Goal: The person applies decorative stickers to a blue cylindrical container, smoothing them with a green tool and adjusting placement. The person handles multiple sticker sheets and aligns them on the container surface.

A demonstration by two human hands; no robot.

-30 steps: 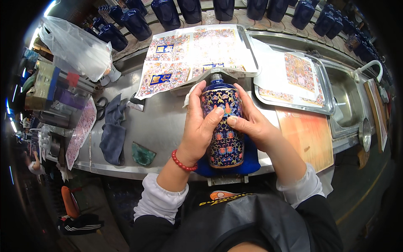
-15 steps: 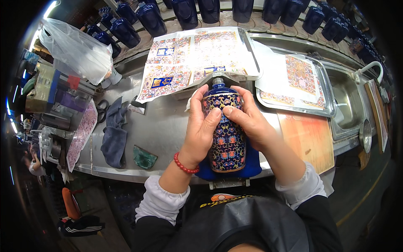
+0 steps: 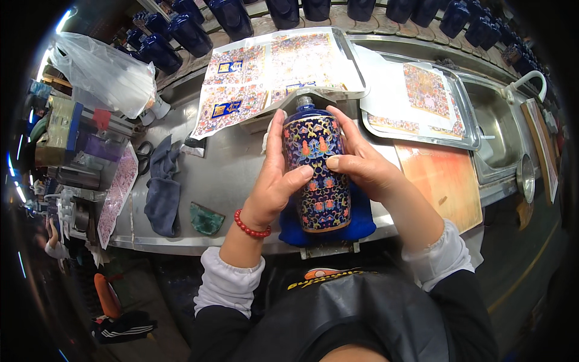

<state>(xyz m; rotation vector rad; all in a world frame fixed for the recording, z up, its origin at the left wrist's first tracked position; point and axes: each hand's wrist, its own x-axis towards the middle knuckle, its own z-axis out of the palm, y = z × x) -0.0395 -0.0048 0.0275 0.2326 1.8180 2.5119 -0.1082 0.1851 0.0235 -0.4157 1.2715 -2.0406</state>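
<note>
Bottle (image 3: 319, 190) is held between both hands at the near edge of the table (image 3: 241, 181), over a blue cloth (image 3: 362, 222). Neck is pointed away from the wearer, base toward the apron (image 3: 374, 314). Left hand (image 3: 274, 181) is cupped along the bottle's left side, right hand (image 3: 365, 166) along its right; both thumbs are laid on the front face, slightly apart. Whether any weight is taken by the cloth can't be told.

Front of bottle is covered in a floral pattern: dark blue ground, gold scrolls, coral and light blue flowers.

Lettering: blue panels (image 3: 227, 109) with light and gold characters are printed on the patterned sheet (image 3: 241, 78) beyond the bottle. Yellow lettering (image 3: 330, 279) is printed on the apron, upside down in this view, next to an orange and white emblem. A plain red label (image 3: 101, 119) is seen at far left.

To the right, more patterned paper (image 3: 427, 96) is laid in a metal tray (image 3: 422, 142), with a wooden board (image 3: 440, 187) set nearer. To the left: grey-blue rag (image 3: 161, 187), scissors (image 3: 145, 158), green scraper (image 3: 206, 218). Dark blue bottles (image 3: 283, 12) are lined up at the back.
</note>
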